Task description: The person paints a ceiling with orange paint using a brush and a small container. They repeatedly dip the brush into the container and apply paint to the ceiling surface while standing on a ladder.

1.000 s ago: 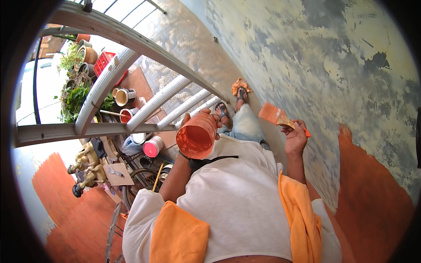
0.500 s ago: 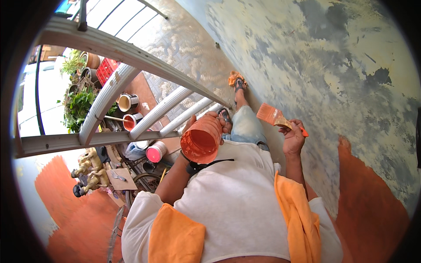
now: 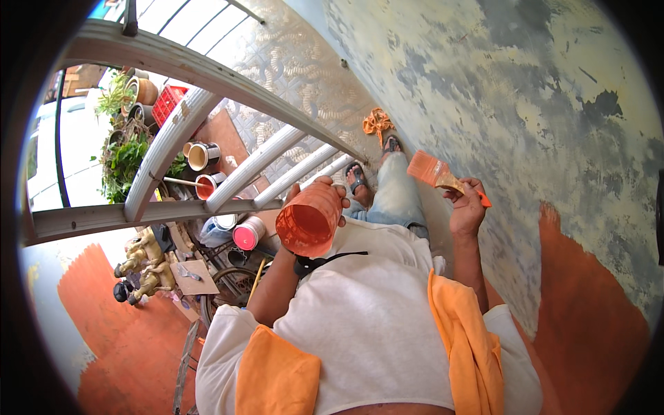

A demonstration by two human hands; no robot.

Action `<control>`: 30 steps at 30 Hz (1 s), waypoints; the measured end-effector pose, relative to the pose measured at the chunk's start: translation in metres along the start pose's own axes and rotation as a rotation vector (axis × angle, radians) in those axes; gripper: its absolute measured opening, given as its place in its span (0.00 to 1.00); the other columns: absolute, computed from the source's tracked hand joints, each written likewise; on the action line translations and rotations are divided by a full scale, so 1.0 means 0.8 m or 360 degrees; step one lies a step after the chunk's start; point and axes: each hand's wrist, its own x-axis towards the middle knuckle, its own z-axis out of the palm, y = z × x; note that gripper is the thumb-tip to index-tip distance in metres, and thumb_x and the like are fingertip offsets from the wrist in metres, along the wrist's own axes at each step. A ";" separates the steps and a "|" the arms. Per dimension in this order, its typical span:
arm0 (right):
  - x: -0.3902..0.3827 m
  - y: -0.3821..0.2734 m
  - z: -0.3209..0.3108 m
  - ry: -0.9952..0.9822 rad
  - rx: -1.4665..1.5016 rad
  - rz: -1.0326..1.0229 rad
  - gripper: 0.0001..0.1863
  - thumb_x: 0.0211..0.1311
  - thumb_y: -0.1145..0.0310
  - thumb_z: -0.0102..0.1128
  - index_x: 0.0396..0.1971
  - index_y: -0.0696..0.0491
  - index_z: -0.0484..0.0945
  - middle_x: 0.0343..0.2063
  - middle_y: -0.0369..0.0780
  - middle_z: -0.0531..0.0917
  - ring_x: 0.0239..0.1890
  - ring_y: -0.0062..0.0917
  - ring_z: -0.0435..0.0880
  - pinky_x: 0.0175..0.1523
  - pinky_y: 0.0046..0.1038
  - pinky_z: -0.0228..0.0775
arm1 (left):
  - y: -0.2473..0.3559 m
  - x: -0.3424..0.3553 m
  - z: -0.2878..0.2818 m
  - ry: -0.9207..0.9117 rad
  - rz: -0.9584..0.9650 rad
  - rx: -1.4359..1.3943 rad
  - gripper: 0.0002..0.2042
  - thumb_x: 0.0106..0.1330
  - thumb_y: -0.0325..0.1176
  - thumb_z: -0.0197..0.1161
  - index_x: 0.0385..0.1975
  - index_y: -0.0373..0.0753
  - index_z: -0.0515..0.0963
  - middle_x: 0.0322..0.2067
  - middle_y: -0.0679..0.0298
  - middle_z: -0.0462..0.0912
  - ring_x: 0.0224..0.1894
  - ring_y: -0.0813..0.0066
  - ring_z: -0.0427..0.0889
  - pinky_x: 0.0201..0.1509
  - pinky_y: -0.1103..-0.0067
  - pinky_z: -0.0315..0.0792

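My left hand (image 3: 342, 196) is wrapped round an orange paint-smeared tub (image 3: 309, 223), its mouth tipped toward me. Paint coats the inside walls; how much lies at the bottom I cannot tell. In my right hand (image 3: 467, 213) is a wide paintbrush (image 3: 430, 169), gripped by its handle. Its orange-stained bristles point left, apart from both the tub and the wall. The rough wall (image 3: 539, 131) on the right is patchy grey and pale yellow, with an orange painted area (image 3: 588, 325) low down.
A metal ladder (image 3: 207, 76) slants across the left. Beyond it are a paint can with a stick (image 3: 207, 185), a pink-lidded can (image 3: 247, 235), potted plants (image 3: 128, 162), a red crate (image 3: 168, 105) and golden figurines (image 3: 149, 266). An orange cloth (image 3: 377, 122) lies beyond my feet.
My legs have shifted, and the foot by the orange cloth now stands nearer to me, apart from it. The tub has moved slightly left. My right hand holds the brush nearly as before.
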 end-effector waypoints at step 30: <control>-0.071 -0.001 -0.045 0.0107 0.0021 -0.0025 0.11 0.73 0.69 0.56 0.48 0.59 0.76 0.45 0.48 0.87 0.44 0.34 0.89 0.45 0.35 0.84 | -0.023 -0.013 -0.026 0.0099 -0.0167 -0.0082 0.34 0.79 0.59 0.55 0.71 0.34 0.70 0.63 0.37 0.74 0.64 0.35 0.78 0.59 0.45 0.85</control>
